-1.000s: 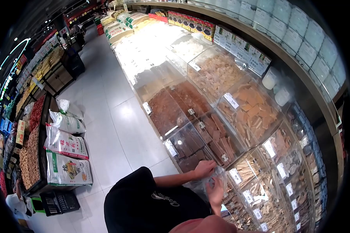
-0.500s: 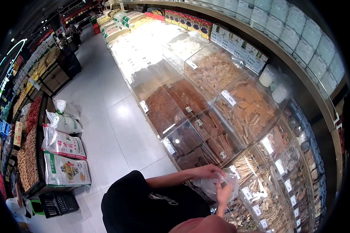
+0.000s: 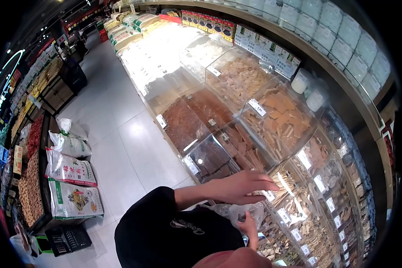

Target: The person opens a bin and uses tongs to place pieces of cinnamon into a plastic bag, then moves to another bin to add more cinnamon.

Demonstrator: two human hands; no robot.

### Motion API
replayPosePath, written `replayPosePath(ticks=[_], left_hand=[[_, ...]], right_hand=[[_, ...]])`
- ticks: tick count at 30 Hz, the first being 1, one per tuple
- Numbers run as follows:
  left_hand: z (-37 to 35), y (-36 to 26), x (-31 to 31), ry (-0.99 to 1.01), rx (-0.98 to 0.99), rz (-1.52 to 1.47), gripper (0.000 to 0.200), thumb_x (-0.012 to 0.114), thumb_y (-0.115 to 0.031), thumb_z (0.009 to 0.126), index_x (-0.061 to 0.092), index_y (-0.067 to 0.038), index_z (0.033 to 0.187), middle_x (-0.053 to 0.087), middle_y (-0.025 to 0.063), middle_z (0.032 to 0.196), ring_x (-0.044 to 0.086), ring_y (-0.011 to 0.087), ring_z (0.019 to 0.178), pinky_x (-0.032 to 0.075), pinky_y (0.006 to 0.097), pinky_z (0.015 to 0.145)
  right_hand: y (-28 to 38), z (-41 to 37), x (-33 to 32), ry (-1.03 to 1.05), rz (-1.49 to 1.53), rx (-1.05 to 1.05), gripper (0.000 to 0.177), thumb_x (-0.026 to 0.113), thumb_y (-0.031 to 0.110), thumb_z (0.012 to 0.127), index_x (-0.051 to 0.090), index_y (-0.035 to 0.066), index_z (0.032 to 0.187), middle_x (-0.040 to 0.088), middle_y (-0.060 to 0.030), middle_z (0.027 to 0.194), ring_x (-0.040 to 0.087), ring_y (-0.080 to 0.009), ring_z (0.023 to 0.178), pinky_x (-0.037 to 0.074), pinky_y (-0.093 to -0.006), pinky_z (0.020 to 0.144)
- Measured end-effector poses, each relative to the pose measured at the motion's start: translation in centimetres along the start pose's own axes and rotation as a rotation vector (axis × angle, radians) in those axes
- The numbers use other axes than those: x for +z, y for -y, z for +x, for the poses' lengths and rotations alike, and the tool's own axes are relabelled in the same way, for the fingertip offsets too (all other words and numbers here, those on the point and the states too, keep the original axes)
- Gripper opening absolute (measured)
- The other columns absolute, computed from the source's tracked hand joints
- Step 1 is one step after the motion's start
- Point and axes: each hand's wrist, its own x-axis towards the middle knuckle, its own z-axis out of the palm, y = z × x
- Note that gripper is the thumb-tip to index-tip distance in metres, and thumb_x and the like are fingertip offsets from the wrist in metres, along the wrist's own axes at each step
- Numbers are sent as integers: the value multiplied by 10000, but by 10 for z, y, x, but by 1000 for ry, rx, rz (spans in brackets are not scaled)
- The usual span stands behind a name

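Observation:
My left hand [image 3: 248,185] stretches out over the edge of the clear bins, palm down with its fingers extended and apart. It lies just above a thin clear plastic bag [image 3: 234,213]. My right hand [image 3: 249,224] is closed on the bag, which hangs crumpled in front of my black shirt [image 3: 165,232]. Beyond my left fingers is a bin of pale thin sticks [image 3: 283,179]. Flat dark brown slabs [image 3: 214,161] fill the bin above my left wrist. Part of the bag is hidden behind my left forearm.
Several lidded bins hold brown powder [image 3: 183,123], orange-brown pieces [image 3: 283,114] and pale chunks [image 3: 239,76]. Two white containers [image 3: 301,80] stand by the back shelf. Across the tiled aisle [image 3: 120,138] are stacked white sacks [image 3: 73,167] and a black basket [image 3: 69,239].
My left hand has come off the bag and opened out over the bins. My right hand still has the bag, now slightly lower. The view has shifted a little.

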Motion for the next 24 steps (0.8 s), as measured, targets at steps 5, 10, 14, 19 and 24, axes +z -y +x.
replayPosePath(ticks=[5, 10, 14, 19, 24], left_hand=[[59, -80, -64, -167, 559, 75, 149, 695, -86, 848, 634, -20, 967, 660, 106, 916, 606, 210, 649, 432, 298, 528], [70, -120, -75, -302, 677, 136, 185, 587, -222, 935, 622, -41, 948, 619, 83, 880, 572, 185, 645, 443, 305, 575], [46, -121, -73, -669, 778, 136, 290, 628, -153, 903, 509, -99, 1162, 635, 86, 825, 571, 173, 566, 433, 280, 487], [28, -98, -75, -869, 528, 70, 1001, 560, -229, 966, -330, -253, 1423, 642, 136, 792, 494, 158, 459, 411, 290, 398], [21, -95, -50, -900, 553, -4, 993, 573, -139, 937, -276, -215, 1447, 611, 129, 766, 477, 156, 448, 407, 290, 440]], right_hand=[[-80, 33, 81, -40, 451, -58, 434, 640, 126, 813, 538, 42, 1226, 670, -205, 897, 659, -323, 820, 514, -421, 744], [-47, 12, 50, -13, 171, -125, 580, 694, 228, 789, 487, 34, 1294, 624, -231, 1057, 614, -372, 969, 489, -433, 842], [5, -9, 6, 14, 100, -110, 707, 737, 309, 769, 446, 27, 1348, 588, -252, 1186, 578, -412, 1087, 469, -442, 921], [11, -15, 8, -35, 118, -100, 610, 695, 177, 792, 462, 19, 1334, 651, -207, 1051, 641, -363, 965, 504, -400, 844], [11, -15, 8, -56, 103, -98, 602, 698, 190, 790, 479, 16, 1323, 648, -212, 1066, 639, -367, 976, 500, -399, 863]])
